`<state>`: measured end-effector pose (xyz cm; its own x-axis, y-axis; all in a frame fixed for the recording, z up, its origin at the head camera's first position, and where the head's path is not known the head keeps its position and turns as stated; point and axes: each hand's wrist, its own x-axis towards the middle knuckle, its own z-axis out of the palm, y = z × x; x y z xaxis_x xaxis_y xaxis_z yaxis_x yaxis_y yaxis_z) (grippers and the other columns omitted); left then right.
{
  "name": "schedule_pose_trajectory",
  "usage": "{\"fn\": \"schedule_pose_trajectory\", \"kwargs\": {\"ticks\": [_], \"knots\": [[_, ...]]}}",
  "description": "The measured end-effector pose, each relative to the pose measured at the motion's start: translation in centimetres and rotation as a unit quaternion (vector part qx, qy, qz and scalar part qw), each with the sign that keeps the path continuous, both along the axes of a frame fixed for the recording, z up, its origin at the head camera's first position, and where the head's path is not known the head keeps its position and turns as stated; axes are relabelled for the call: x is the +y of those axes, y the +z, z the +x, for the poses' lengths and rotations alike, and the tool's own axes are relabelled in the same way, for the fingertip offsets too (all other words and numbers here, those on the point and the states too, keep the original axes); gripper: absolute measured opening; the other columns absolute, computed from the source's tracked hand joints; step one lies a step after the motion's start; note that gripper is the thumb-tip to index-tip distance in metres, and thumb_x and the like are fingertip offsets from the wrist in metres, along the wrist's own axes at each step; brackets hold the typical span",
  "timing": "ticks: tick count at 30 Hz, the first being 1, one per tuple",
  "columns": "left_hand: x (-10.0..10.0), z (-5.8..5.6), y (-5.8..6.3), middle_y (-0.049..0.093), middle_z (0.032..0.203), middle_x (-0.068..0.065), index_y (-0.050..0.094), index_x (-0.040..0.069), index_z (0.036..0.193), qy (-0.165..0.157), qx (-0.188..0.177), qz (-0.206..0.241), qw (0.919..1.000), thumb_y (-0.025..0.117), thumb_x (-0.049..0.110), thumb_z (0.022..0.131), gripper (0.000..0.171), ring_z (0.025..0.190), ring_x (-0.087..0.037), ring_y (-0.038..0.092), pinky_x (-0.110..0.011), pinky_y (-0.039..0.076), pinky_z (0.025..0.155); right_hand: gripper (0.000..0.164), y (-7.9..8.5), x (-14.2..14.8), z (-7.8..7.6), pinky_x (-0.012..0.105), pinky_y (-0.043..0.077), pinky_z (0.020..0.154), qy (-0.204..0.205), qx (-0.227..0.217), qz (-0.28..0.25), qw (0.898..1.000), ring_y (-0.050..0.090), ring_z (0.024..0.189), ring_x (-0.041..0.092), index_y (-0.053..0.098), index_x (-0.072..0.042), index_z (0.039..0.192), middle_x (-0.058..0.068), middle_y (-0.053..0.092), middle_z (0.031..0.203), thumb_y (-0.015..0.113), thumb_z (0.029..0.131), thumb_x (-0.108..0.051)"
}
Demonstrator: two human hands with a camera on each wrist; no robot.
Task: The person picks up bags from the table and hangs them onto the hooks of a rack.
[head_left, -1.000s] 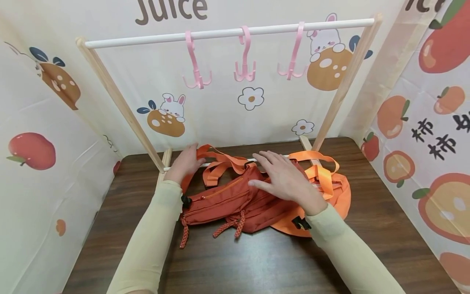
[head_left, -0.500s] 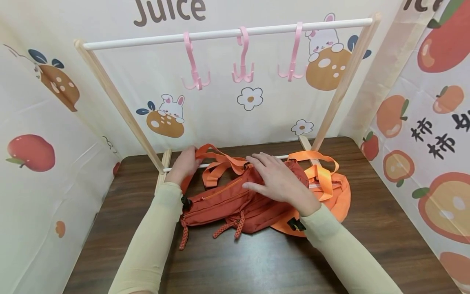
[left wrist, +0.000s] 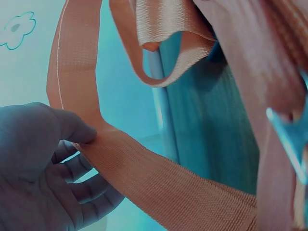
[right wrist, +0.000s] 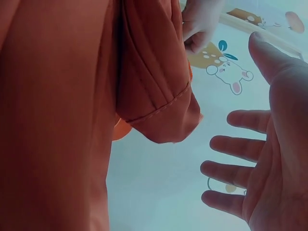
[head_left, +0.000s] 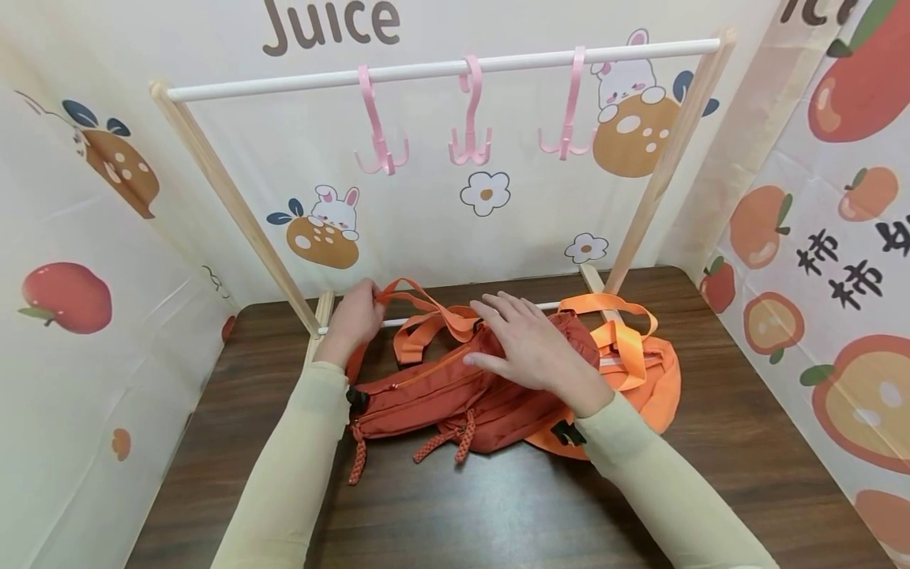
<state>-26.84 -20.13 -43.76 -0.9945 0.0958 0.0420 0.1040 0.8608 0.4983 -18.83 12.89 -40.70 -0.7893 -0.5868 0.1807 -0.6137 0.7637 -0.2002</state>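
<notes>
A rust-red zippered bag [head_left: 426,395] with braided zipper pulls lies on the table. Its orange-red strap [left wrist: 130,168] is pinched between thumb and fingers of my left hand [left wrist: 43,159], which in the head view stands by the rack's left foot. Over the bag's right part hovers my right hand [head_left: 529,344], its fingers spread and straight. In the right wrist view this palm faces the bag with a gap between and holds nothing. A bright orange bag [head_left: 657,387] with looped straps lies partly under the red one at the right.
Behind the bags rises a wooden rack [head_left: 235,213] with a white top rod [head_left: 298,83] and a low white bar [head_left: 398,322]. Pink hooks [head_left: 471,118] hang from the top rod. Printed cloth walls enclose the dark wooden table [head_left: 441,514].
My left hand keeps the strap and has lifted it slightly. The right hand has drifted a little to the left over the bag.
</notes>
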Motion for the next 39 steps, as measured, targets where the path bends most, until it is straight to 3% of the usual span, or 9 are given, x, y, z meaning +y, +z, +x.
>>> {"fn": "schedule_pose_trajectory", "kwargs": {"ticks": [7, 15, 23, 39], "knots": [[-0.1, 1.0, 1.3, 0.058, 0.104, -0.017, 0.053, 0.002, 0.110, 0.002, 0.043, 0.021, 0.9988, 0.052, 0.007, 0.100, 0.011, 0.086, -0.036, 0.059, -0.050, 0.049, 0.078, 0.096, 0.4, -0.8, -0.2, 0.058, 0.027, 0.123, -0.002, 0.016, 0.003, 1.000, 0.033, 0.154, 0.038, 0.033, -0.013, 0.167, 0.014, 0.038, 0.167, 0.044, 0.099, -0.080], [0.5, 2.4, 2.9, 0.054, 0.098, -0.015, 0.050, 0.004, 0.105, 0.008, 0.091, 0.046, 0.9947, 0.050, 0.007, 0.098, 0.007, 0.079, -0.034, 0.054, -0.047, 0.046, 0.072, 0.093, 1.0, -1.8, -0.4, 0.055, 0.034, 0.120, -0.008, 0.038, -0.012, 0.999, 0.043, 0.148, 0.036, 0.034, -0.010, 0.166, 0.015, 0.043, 0.163, 0.052, 0.100, -0.073], [1.5, 4.0, 5.1, 0.052, 0.093, -0.013, 0.050, 0.005, 0.102, 0.014, 0.133, 0.046, 0.9899, 0.055, 0.006, 0.096, 0.008, 0.079, -0.033, 0.053, -0.046, 0.045, 0.070, 0.094, 1.6, -3.3, -0.9, 0.052, 0.036, 0.120, -0.010, 0.031, -0.018, 0.999, 0.046, 0.147, 0.036, 0.031, -0.006, 0.166, 0.017, 0.044, 0.163, 0.057, 0.101, -0.069], [3.3, 6.7, 8.3, 0.050, 0.087, -0.009, 0.051, 0.008, 0.101, 0.010, 0.224, 0.052, 0.9732, 0.056, 0.010, 0.098, 0.007, 0.073, -0.029, 0.053, -0.043, 0.045, 0.064, 0.099, 2.0, -6.6, -2.0, 0.047, 0.040, 0.118, -0.001, -0.010, -0.124, 0.992, 0.048, 0.145, 0.033, 0.029, -0.003, 0.165, 0.016, 0.045, 0.162, 0.071, 0.096, -0.061]]}}
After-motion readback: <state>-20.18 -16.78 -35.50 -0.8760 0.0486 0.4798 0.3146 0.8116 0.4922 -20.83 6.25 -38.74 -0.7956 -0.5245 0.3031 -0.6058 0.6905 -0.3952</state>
